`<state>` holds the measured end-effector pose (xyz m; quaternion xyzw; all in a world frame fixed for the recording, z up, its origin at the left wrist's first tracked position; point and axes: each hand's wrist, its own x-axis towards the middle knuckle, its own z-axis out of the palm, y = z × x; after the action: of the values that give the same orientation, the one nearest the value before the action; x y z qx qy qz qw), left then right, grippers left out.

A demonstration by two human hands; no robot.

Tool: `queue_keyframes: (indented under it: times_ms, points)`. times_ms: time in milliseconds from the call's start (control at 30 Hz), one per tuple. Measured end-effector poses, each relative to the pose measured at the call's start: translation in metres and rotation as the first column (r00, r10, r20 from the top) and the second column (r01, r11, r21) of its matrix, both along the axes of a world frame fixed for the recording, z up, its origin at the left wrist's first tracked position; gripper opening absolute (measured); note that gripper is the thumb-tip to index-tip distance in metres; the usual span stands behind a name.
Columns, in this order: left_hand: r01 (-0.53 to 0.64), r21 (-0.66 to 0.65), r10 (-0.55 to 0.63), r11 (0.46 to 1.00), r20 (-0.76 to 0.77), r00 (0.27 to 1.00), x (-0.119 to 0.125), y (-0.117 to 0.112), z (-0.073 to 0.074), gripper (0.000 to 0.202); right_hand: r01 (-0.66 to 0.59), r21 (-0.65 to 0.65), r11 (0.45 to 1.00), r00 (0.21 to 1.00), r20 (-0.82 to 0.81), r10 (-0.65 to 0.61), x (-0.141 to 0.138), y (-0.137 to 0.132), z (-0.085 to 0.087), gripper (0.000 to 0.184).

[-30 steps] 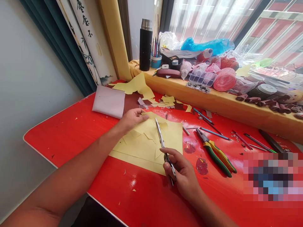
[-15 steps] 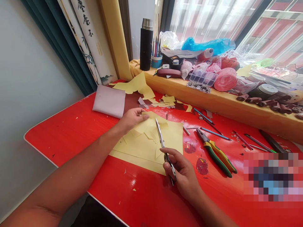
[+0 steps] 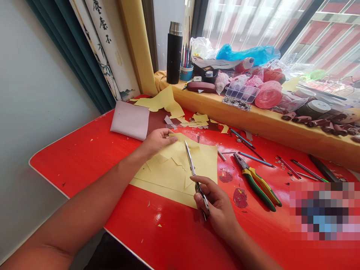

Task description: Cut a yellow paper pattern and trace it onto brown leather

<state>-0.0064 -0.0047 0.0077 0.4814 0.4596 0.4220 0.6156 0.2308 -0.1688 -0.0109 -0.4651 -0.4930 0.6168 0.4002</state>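
Grip of the right hand (image 3: 216,204) is curled round the handles of scissors (image 3: 191,164), index finger laid along the upper side, blades near together and pointing away over the paper; grip of the left hand (image 3: 158,141) pinches yellow sheets (image 3: 168,178) at their far edge between thumb and fingers, how many layers cannot be told. Largest thing about: red table (image 3: 84,157), pale-edged, its paint worn through in patches. Behind it runs a ledge (image 3: 253,117) draped in gold cloth, loaded with bags, rolls and boxes. Yellow sheets lie overlapped on the table under both hands, cut flaps and slits showing in the top layer, scissor tips near the left fingers. Beyond the left wrist, a folded lilac sheet (image 3: 131,120); next to it an irregular yellow offcut (image 3: 168,98). Black flask (image 3: 174,58) upright on the ledge, a cup of pencils (image 3: 186,73) just beside it. Right of the sheets, apart from them, pliers (image 3: 254,189) with green-and-yellow handles. Past these, a slim blue pen (image 3: 255,159). Small scraps (image 3: 200,118) are heaped near the ledge. Smallest: pale bits (image 3: 279,163) scattered near the pens at right.
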Motion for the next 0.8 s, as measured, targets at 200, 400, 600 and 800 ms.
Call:
queue_keyframes:
  times_ms: [200,400,600,800]
  points:
    - [0.006,0.012,-0.006,1.000,-0.003,1.000,-0.0023,0.0010,-0.0022,0.049,0.004,-0.004,1.000,1.000,-0.005,-0.004,0.0001,0.0001,-0.0006,0.047]
    - [0.006,0.017,-0.006,1.000,-0.015,1.000,-0.0027,0.0021,-0.0033,0.050,0.007,-0.004,1.000,1.000,0.001,-0.007,-0.0005,0.0001,0.0014,0.045]
    - [0.007,0.004,-0.007,1.000,-0.007,1.000,-0.0024,0.0023,-0.0016,0.050,-0.002,0.009,1.000,1.000,-0.001,0.002,-0.0011,0.0000,0.0022,0.047]
    - [0.022,0.004,-0.022,1.000,-0.019,1.000,-0.0025,0.0020,0.0013,0.049,-0.011,0.001,1.000,1.000,-0.014,0.011,-0.0009,0.0006,-0.0001,0.048]
